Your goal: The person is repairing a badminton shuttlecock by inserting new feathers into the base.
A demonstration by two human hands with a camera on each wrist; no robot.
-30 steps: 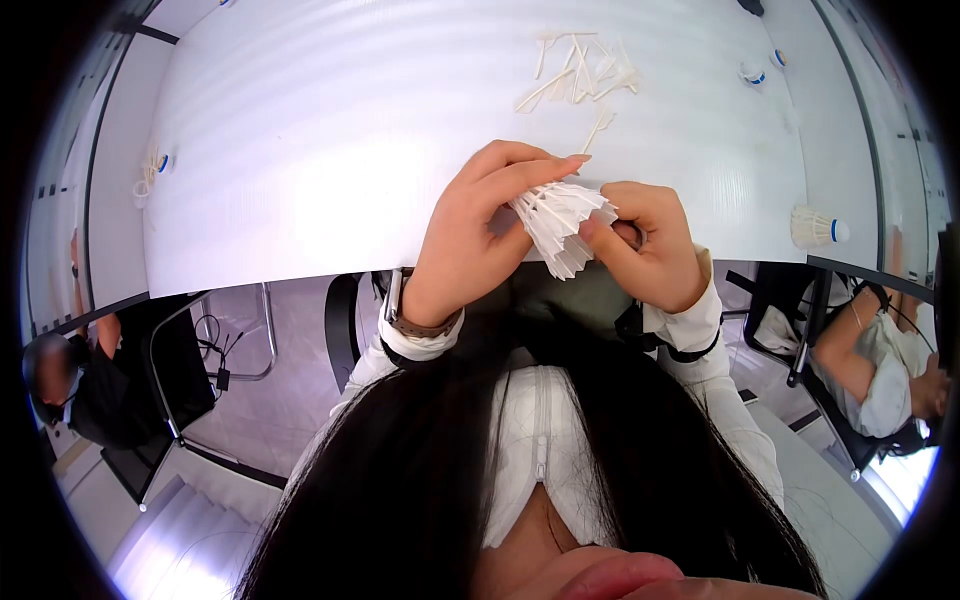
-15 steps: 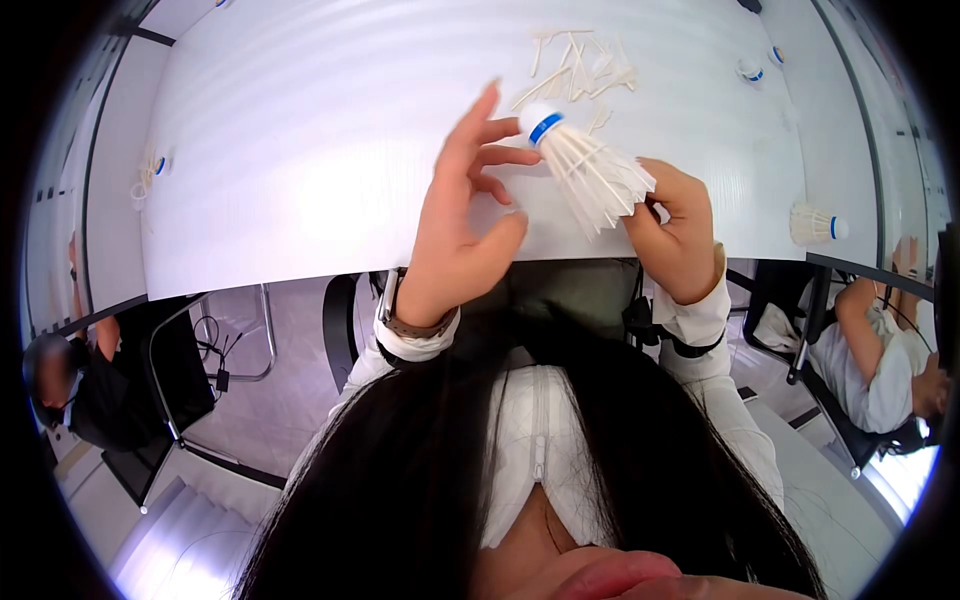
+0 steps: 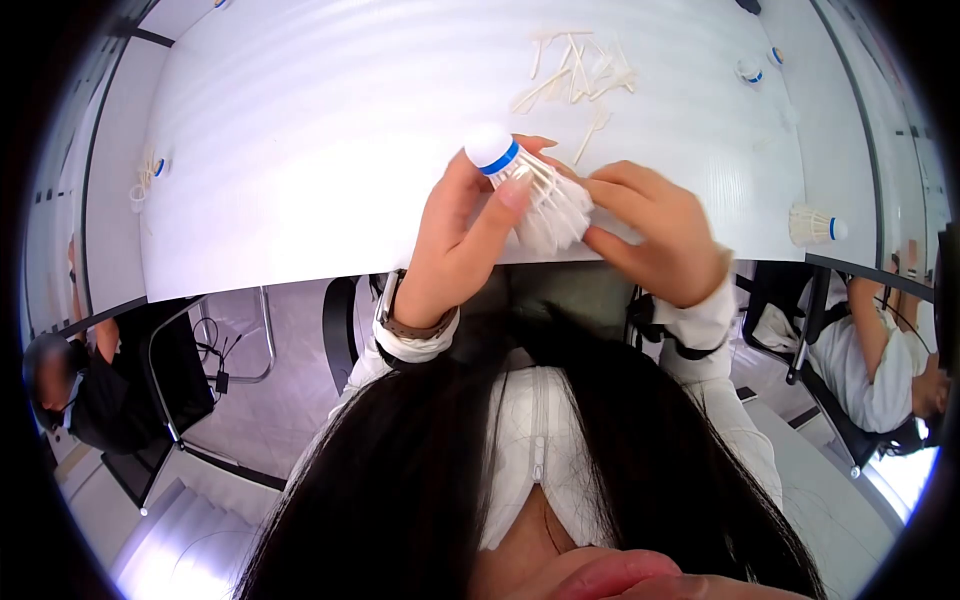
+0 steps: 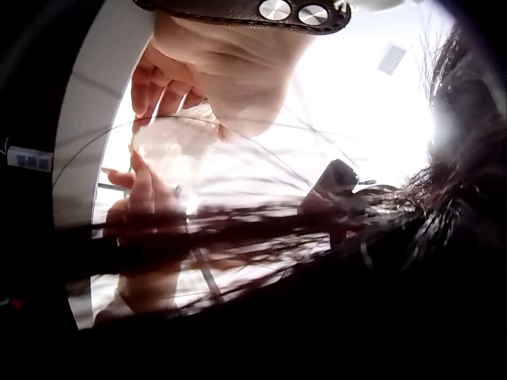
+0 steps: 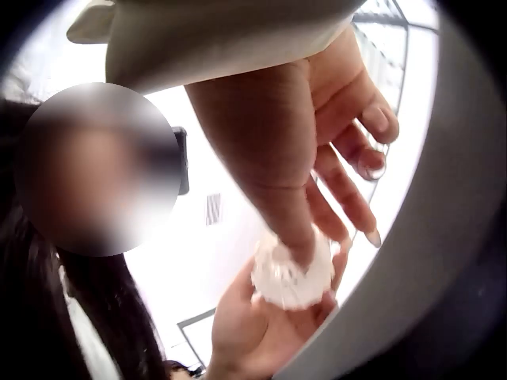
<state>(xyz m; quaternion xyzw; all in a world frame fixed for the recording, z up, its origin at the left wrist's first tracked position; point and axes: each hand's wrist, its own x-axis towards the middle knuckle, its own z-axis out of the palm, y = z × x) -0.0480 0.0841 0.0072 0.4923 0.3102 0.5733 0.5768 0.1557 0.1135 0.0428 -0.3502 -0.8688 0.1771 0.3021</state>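
A white feather shuttlecock (image 3: 552,212) with a blue band round its cork is tilted above the table's near edge, cork to the upper left. My left hand (image 3: 452,232) grips it just below the band, thumb on the near side and the fingers mostly hidden behind. At the skirt's rim is my right hand (image 3: 668,228), slightly blurred, thumb and forefinger apart with their tips right by the feathers. The right wrist view looks into the open feather skirt (image 5: 289,281), the right thumb overlapping it and the other fingers loosely extended.
Loose feather shafts (image 3: 575,75) are heaped on the white table (image 3: 300,180), with one stray shaft (image 3: 592,135) closer. Another shuttlecock (image 3: 815,226) lies at the right edge. Cork pieces (image 3: 749,71) are at the back right; a shuttlecock with bare shafts (image 3: 152,172) is far left.
The shuttlecock swung round from cork hidden to cork pointing up and away, held by the right hand. Now the left hand has taken it, and the right hand's fingers have loosened at the skirt.
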